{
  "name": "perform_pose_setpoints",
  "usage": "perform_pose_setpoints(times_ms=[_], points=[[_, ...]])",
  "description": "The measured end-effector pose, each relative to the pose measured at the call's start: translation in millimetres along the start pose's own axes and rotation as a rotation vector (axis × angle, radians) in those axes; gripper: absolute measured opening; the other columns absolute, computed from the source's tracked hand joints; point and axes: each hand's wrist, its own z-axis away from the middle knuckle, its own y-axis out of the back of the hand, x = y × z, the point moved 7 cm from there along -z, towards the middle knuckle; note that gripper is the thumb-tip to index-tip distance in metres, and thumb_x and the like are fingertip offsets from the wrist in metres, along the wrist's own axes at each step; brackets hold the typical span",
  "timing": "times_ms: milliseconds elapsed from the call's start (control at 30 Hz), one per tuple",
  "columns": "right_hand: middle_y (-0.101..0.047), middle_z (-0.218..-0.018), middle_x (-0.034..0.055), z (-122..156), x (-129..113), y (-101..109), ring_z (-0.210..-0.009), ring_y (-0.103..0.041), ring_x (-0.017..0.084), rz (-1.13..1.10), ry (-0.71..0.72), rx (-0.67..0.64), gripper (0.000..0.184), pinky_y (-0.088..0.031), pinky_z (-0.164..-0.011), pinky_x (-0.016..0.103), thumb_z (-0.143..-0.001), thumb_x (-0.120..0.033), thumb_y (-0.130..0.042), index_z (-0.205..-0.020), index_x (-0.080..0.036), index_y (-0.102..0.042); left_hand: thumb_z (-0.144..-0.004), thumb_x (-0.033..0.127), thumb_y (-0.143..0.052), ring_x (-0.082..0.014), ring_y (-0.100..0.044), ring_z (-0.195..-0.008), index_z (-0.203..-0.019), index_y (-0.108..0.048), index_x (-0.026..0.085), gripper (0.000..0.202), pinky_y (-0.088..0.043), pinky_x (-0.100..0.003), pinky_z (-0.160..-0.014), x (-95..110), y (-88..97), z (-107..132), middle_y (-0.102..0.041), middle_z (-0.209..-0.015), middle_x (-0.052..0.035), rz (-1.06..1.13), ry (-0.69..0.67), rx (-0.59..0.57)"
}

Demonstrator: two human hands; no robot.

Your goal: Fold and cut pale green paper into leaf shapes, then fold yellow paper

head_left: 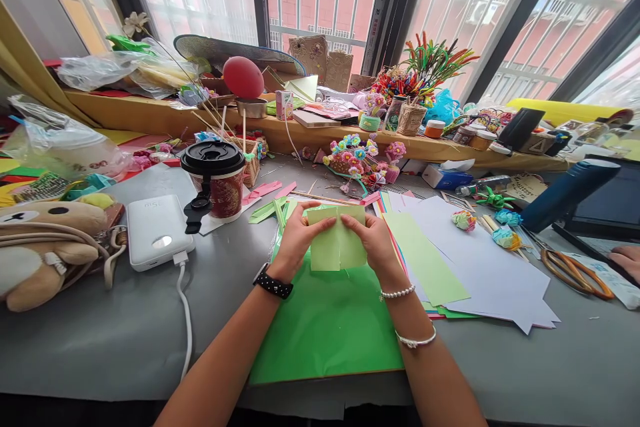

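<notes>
A small pale green sheet of paper [339, 250] is held up between my two hands, with a crease or slit running down its middle. My left hand [299, 240] pinches its upper left part, thumb on the near face and fingers behind. On the other side, my right hand [376, 240] grips the upper right part the same way, and the two thumbs almost meet at the middle. Beneath both hands lies a bright green sheet [330, 333] on the grey table. Folded pink and green paper strips [270, 203] rest beyond my left hand.
To the left stand a lidded paper cup [220, 180], a white power bank [159, 230] with a cable, and a plush bear [55, 247]. Rightward are white sheets [480, 260], a light green strip [425, 257] and scissors [575, 273]. Another person's hand [626, 260] shows at the right edge.
</notes>
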Motion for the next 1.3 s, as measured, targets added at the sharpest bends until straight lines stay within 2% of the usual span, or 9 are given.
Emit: perform_pose_setpoints(times_ms=[167, 300, 500, 767, 1067, 1300], points=[[-0.065, -0.069, 0.0044, -1, 3, 0, -0.055, -0.057, 0.016, -0.029, -0.013, 0.002, 0.034, -0.044, -0.050, 0.026, -0.053, -0.041, -0.070, -0.073, -0.014, -0.063, -0.050, 0.031, -0.075, -0.0132, -0.058, -0.051, -0.089, -0.044, 0.018, 0.051, -0.045, -0.021, -0.046, -1, 0.7, 0, -0.061, -0.063, 0.0024, -0.001, -0.011, 0.024], [-0.065, -0.070, 0.0046, -2, 2, 2, -0.055, -0.056, 0.015, 0.049, 0.038, 0.029, 0.035, -0.044, -0.050, 0.026, -0.055, -0.044, -0.068, -0.073, -0.014, -0.063, -0.053, 0.031, -0.073, -0.0130, -0.058, -0.050, -0.090, -0.041, 0.020, 0.050, -0.045, -0.022, -0.045, 0, 0.3, 0, -0.061, -0.063, 0.0027, -0.003, -0.039, 0.019], [-0.064, -0.072, 0.0053, -1, -1, 5, -0.057, -0.057, 0.016, 0.106, 0.072, 0.076, 0.038, -0.044, -0.049, 0.026, -0.056, -0.046, -0.067, -0.076, -0.014, -0.063, -0.052, 0.029, -0.074, -0.0169, -0.062, -0.058, -0.094, -0.042, 0.019, 0.054, -0.049, -0.027, -0.050, -5, -2.0, 0, -0.064, -0.071, -0.0011, -0.017, 0.029, -0.027], [-0.064, -0.065, 0.0037, -2, 0, 4, -0.052, -0.054, 0.014, 0.082, 0.033, 0.042, 0.036, -0.042, -0.047, 0.025, -0.053, -0.046, -0.069, -0.067, -0.014, -0.062, -0.053, 0.029, -0.074, -0.0182, -0.063, -0.061, -0.092, -0.044, 0.018, 0.050, -0.050, -0.028, -0.052, -4, -2.0, 0, -0.065, -0.073, -0.0022, 0.036, 0.039, -0.023], [-0.064, -0.063, 0.0027, -1, 8, 0, -0.050, -0.055, 0.014, -0.107, -0.079, 0.024, 0.032, -0.044, -0.047, 0.025, -0.050, -0.039, -0.072, -0.068, -0.014, -0.062, -0.053, 0.028, -0.074, -0.0163, -0.061, -0.060, -0.092, -0.043, 0.018, 0.051, -0.049, -0.028, -0.053, -4, -2.4, 0, -0.064, -0.075, -0.0022, 0.063, 0.015, -0.008], [-0.066, -0.065, 0.0039, -2, 11, -3, -0.054, -0.059, 0.017, -0.153, -0.120, -0.005, 0.033, -0.047, -0.052, 0.029, -0.051, -0.039, -0.071, -0.073, -0.015, -0.063, -0.055, 0.027, -0.074, -0.0149, -0.061, -0.060, -0.092, -0.044, 0.017, 0.048, -0.049, -0.026, -0.053, -5, 0.4, -1, -0.064, -0.075, -0.0024, 0.063, -0.001, 0.016]])
